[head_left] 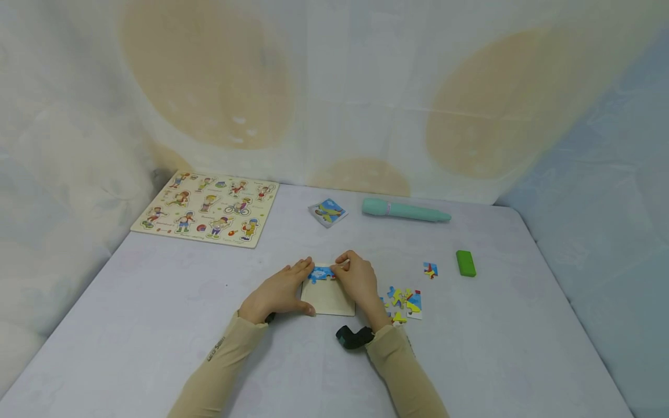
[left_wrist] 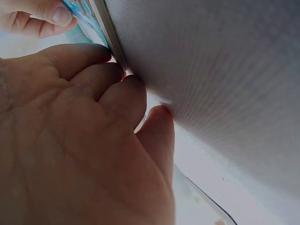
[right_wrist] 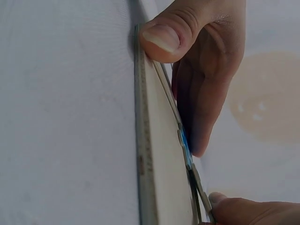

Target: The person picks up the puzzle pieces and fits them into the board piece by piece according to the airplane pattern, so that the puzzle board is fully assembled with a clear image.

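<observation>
Left hand (head_left: 279,293): relaxed, touching the wooden board (head_left: 329,299) (thumb near a corner)
Right hand (head_left: 359,281): pinching a puzzle piece (head_left: 330,271)
Puzzle piece: at the board's far edge
Loose pieces (head_left: 414,302): on the tabletop (head_left: 496,348), rightward

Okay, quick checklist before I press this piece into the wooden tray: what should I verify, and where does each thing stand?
1. Left hand touching the tray: ok, at its left side.
2. Right hand gripping the puzzle piece: ok, pinched near the top edge.
3. Piece lying flat: not ok, it looks tilted in the right wrist view.
4. All loose pieces visible: cannot tell, the right arm may hide some.
5. Green block away from the tray: ok, far right.
</observation>
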Demonstrator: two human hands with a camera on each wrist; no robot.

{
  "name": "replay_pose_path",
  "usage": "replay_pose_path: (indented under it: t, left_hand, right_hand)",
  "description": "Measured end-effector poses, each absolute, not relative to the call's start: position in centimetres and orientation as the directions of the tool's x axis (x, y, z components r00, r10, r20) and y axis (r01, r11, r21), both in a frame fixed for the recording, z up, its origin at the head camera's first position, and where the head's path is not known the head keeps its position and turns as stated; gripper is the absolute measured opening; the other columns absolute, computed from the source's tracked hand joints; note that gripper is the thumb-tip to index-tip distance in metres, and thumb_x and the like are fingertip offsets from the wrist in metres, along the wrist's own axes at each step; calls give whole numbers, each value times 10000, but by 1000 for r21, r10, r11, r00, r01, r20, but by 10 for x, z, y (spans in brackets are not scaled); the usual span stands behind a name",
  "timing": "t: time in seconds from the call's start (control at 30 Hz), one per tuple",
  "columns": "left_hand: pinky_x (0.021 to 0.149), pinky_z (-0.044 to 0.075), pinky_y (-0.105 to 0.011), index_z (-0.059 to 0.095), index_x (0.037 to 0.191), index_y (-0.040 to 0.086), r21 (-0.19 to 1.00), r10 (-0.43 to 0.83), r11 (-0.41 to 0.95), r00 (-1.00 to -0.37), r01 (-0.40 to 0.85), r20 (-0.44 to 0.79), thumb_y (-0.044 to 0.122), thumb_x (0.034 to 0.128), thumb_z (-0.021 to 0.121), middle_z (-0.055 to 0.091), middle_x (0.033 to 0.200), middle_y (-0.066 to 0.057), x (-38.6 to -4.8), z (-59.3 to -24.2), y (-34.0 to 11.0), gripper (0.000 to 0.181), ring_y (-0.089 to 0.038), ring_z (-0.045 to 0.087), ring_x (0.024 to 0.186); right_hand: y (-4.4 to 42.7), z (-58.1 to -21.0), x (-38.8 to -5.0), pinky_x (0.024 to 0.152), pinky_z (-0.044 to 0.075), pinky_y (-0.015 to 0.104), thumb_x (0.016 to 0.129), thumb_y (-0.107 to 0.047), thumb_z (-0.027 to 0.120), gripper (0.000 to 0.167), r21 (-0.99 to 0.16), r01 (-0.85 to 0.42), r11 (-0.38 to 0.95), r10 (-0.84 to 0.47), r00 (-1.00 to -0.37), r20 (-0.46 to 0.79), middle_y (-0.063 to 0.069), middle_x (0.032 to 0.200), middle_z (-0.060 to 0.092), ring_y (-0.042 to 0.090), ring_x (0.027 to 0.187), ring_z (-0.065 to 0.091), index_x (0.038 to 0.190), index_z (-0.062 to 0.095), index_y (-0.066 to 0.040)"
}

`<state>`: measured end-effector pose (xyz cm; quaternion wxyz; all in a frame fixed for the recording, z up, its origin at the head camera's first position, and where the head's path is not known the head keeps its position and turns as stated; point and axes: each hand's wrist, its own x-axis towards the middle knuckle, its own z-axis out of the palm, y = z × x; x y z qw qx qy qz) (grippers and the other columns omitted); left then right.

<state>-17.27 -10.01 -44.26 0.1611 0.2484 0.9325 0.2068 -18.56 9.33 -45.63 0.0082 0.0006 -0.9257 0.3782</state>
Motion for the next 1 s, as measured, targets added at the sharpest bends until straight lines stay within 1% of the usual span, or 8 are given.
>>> replay_pose_path:
  t: [0.13,0.4,0.5,0.63,0.7,0.8,0.9,1.0]
  left_hand:
    - [1226,207,-485,276,1515,11,468,531,790,-824,395,-200,420,725,829,216,1610,-141,-173,-442,-100,1048,-300,220,1493]
    - [1224,208,-488,276,1516,13,464,532,791,-823,399,-199,421,727,827,216,1610,-140,-174,-444,-100,1046,-300,221,1492]
    - [1223,209,-490,276,1516,12,467,530,791,-824,395,-200,423,723,829,215,1610,-140,-173,-444,-100,1051,-301,221,1492]
    - [1223,209,-490,278,1515,12,472,524,793,-827,385,-205,421,718,832,215,1611,-138,-173,-444,-100,1054,-304,220,1492]
    - [1225,208,-487,279,1515,13,473,521,795,-828,381,-208,419,716,834,214,1611,-137,-173,-444,-100,1055,-302,220,1492]
    - [1227,205,-480,280,1515,13,471,520,796,-828,380,-211,414,714,837,213,1613,-133,-173,-444,-100,1055,-296,220,1494]
    - [1230,201,-474,276,1516,12,468,525,795,-824,386,-212,412,717,836,209,1614,-132,-173,-444,-100,1054,-291,216,1495]
    - [1229,203,-473,274,1516,10,466,530,793,-822,393,-209,411,721,834,210,1613,-133,-173,-445,-100,1052,-292,216,1495]
  right_hand:
    - [92,-457,-185,451,373,219,882,-252,708,208,-678,-13,735,7,-1000,26,30,658,645,108,504,505,986,650,-81]
    - [92,-458,-185,482,389,221,877,-263,713,209,-663,-17,748,3,-1000,29,42,689,670,113,538,529,967,650,-84]
    - [94,-457,-185,483,393,210,896,-267,690,207,-692,-15,721,-11,-1000,10,45,699,661,107,546,522,976,655,-79]
    - [103,-453,-188,494,397,204,924,-250,653,193,-760,4,650,-20,-1000,-22,63,732,638,121,586,510,999,670,-73]
    - [111,-451,-189,517,411,209,937,-246,636,194,-777,17,629,-12,-999,-32,75,777,641,139,631,523,1016,674,-73]
    - [124,-448,-192,604,446,222,946,-255,622,208,-780,46,624,25,-999,-39,84,885,662,172,751,568,1040,677,-77]
    - [138,-446,-195,681,491,261,953,-267,613,230,-785,86,613,77,-996,-49,107,979,671,221,864,613,1063,673,-73]
    - [154,-444,-197,717,526,289,961,-268,602,252,-796,112,595,118,-992,-51,132,1053,673,256,933,648,1091,668,-64]
